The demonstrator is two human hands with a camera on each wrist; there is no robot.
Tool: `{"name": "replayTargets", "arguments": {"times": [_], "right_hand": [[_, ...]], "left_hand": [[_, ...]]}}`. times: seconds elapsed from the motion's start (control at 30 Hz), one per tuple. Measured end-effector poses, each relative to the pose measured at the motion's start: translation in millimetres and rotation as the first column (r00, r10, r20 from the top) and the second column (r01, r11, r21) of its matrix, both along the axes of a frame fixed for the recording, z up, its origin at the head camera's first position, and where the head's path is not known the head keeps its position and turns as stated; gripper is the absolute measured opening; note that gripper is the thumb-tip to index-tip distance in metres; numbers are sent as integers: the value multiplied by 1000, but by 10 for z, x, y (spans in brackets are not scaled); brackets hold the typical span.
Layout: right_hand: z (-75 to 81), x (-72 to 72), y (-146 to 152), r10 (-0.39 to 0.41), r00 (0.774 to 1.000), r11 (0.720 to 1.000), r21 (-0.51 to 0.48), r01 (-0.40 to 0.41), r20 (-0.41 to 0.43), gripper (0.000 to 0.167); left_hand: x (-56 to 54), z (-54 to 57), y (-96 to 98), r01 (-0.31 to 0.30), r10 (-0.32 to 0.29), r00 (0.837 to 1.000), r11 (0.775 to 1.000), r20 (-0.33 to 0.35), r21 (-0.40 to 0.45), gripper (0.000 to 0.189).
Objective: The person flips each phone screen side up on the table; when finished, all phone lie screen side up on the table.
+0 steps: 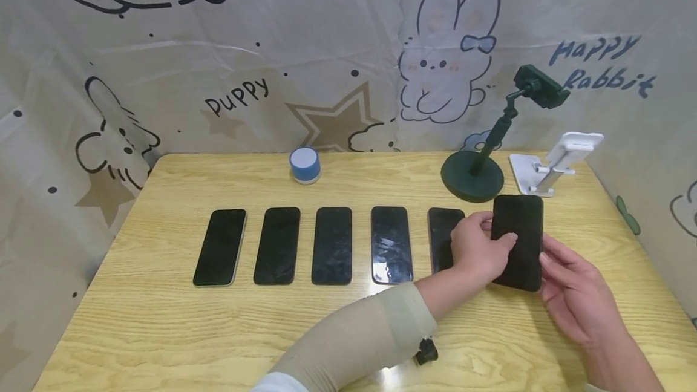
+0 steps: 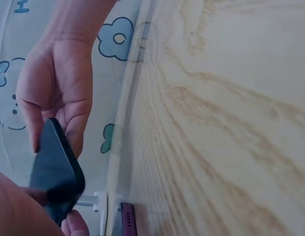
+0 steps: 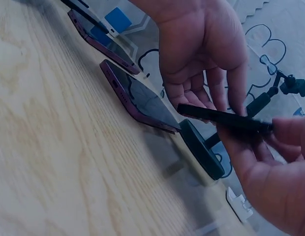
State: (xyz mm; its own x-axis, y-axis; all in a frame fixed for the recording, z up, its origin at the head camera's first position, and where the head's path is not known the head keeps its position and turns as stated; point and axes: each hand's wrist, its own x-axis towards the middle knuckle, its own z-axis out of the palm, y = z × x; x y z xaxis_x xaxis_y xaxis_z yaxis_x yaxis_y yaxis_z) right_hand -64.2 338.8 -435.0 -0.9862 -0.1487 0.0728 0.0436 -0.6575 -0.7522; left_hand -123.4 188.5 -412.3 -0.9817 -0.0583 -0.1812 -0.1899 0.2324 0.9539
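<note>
A black smartphone (image 1: 524, 268) is raised off the table at the right, dark screen facing the head camera. My left hand (image 1: 479, 250) grips its left edge, thumb laid on the screen and fingers passing behind. From the other side my right hand (image 1: 579, 292) holds the right edge, thumb along the rim and fingertips partly hidden behind the phone. The right wrist view shows the held phone (image 3: 224, 117) nearly edge-on between both hands. Just left of it, another phone (image 1: 441, 238) lies on the table, partly covered by my left hand.
Several more dark phones (image 1: 332, 247) lie in a row to the left. Behind the hands stand a dark green phone stand (image 1: 472, 177) and a white folding stand (image 1: 528, 174). A blue-and-white round object (image 1: 305, 167) sits near the table's back edge, before a printed cloth (image 1: 327, 47).
</note>
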Motion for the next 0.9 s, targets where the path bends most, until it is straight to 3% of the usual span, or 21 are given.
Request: {"name": "replayTargets", "arguments": {"times": [0.1, 0.2, 0.3, 0.37, 0.43, 0.6, 0.73, 0.9], "right_hand": [[9, 3, 18, -163, 985, 978, 142, 154, 49, 43], [1, -8, 38, -300, 950, 912, 318, 259, 86, 42], [-29, -23, 55, -376, 921, 831, 476, 287, 103, 42], [-52, -32, 64, -393, 913, 802, 527, 282, 109, 43], [-73, -35, 78, -391, 913, 797, 539, 273, 116, 42], [-116, -41, 133, -341, 933, 821, 518, 238, 111, 37], [-140, -46, 192, -297, 950, 810, 554, 195, 100, 36], [-145, -59, 237, -234, 967, 796, 591, 130, 103, 60]], "left_hand": [[-1, -13, 1, -43, 40, 999, 993, 28, 106, 28], [6, -25, 9, -68, 56, 996, 980, 70, 186, 29], [11, -38, 23, -81, 57, 992, 972, 111, 220, 31], [14, -51, 35, -83, 53, 989, 973, 141, 215, 30], [19, -64, 50, -78, 43, 985, 976, 170, 202, 28], [36, -103, 82, -61, 24, 978, 983, 207, 174, 26], [54, -122, 82, -30, -5, 977, 986, 212, 162, 33], [85, -96, 42, 112, -127, 968, 990, 214, 83, 52]]}}
